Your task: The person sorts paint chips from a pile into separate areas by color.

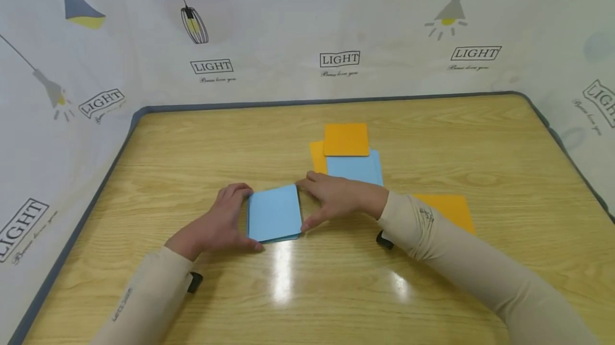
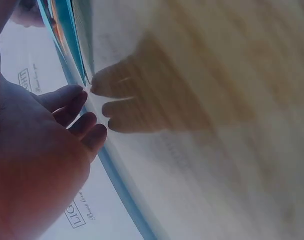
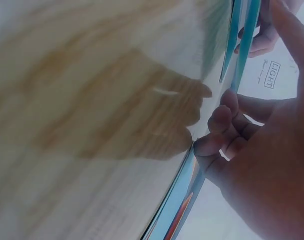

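Observation:
A small stack of light blue square cards [image 1: 275, 212] lies between my two hands near the middle of the table, its lower cards slightly out of line. My left hand [image 1: 220, 223] grips the left side, fingers at the upper left corner and thumb at the lower left. Across from it, my right hand [image 1: 333, 198] holds the right side, index finger near the top corner and thumb at the lower one. Between the teal card edges [image 2: 69, 37] in the left wrist view, some orange shows. In the right wrist view the card edges [image 3: 246, 42] stand apart with a gap.
Behind my right hand an orange card [image 1: 346, 140] overlaps more blue cards [image 1: 354, 167] and another orange piece [image 1: 317, 155]. Under my right forearm lies an orange sheet [image 1: 449, 209], partly covered. The wooden table [image 1: 216, 142] meets a printed white curtain [image 1: 278, 30] at the back and sides.

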